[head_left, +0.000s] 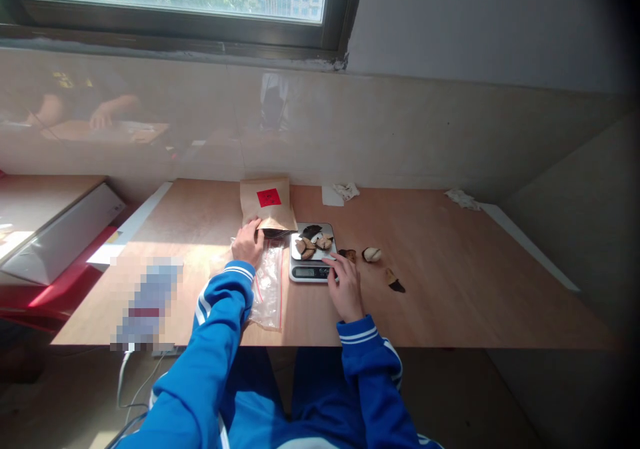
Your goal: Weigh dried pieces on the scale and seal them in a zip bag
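A kraft paper bag point(267, 202) with a red square label is stood tilted at the table's far side, its lower edge covered by the left hand point(247, 243). A digital kitchen scale point(305, 272) is placed at the bag's 4 o'clock, its steel platform loaded with broken brown-and-pale chunks point(309, 249) and its right edge touched by the right hand point(346, 287). A crumpled clear zip bag point(267, 289) is laid flat at the scale's 8 o'clock.

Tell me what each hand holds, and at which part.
The left hand seems to hold the paper bag at its lower edge; the right hand only touches the scale's edge.
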The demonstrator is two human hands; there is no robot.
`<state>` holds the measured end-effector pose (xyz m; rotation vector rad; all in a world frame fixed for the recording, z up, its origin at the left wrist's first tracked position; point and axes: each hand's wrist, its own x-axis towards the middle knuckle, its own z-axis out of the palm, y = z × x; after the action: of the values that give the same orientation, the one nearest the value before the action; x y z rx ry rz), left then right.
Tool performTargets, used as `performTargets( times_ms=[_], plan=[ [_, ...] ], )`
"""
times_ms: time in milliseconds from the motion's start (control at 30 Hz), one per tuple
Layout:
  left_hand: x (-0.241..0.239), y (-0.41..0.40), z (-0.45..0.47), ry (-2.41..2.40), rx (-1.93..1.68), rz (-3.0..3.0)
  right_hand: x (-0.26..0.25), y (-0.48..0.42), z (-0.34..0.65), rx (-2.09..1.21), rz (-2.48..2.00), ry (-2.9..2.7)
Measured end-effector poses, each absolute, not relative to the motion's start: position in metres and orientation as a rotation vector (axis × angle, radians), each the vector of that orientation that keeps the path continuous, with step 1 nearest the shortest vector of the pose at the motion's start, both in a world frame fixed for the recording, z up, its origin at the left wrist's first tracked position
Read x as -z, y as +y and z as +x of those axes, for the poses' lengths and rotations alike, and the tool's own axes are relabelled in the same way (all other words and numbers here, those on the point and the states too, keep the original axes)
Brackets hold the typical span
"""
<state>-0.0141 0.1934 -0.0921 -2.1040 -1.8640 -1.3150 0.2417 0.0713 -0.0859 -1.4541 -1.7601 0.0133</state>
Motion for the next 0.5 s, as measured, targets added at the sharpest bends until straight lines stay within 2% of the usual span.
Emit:
performTargets(
  times_ms=[167, 333, 500],
  plan=[
    [0.084, 0.188, -0.014, -1.818, 1.616, -2.007, 0.106, 0.059, 0.268, 0.032, -1.586, -1.671],
    [0.072, 0.202, -0.031, -2.148, 2.266, -1.51, 0.111, 0.057, 0.281, -0.001, -1.638, -1.648],
    [0.054, 0.217, -0.063, -2.175, 2.426, -1.633, 0.114, 0.057, 0.284, -0.023, -1.643, -1.684]
  ],
)
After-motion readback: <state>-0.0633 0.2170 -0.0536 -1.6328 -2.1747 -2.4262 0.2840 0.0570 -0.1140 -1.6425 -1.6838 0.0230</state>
